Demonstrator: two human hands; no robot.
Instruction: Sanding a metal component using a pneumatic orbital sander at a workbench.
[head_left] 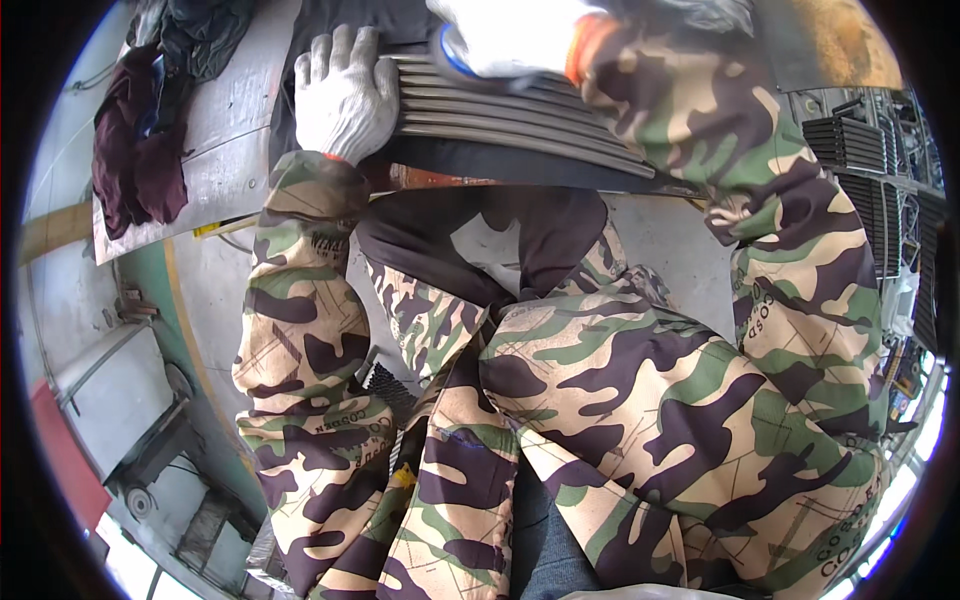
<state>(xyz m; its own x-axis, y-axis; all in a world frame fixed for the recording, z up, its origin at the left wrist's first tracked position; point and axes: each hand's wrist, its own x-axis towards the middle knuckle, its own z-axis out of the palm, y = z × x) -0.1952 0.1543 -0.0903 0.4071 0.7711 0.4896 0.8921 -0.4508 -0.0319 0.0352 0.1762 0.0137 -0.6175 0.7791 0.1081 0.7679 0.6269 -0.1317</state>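
Both gloved hands [345, 95] [510, 35] press the ribbed metal panel [520, 125], lengthwise left-right.

Both arms come up from the lower edge in camouflage sleeves, bent at the elbows and reaching forward. The left hand [343, 95], in a white knit glove, lies flat, palm down, fingers stretched out and slightly spread. The right hand [515, 38], also in a white glove with an orange cuff, is curled downward, its fingers hidden from view.
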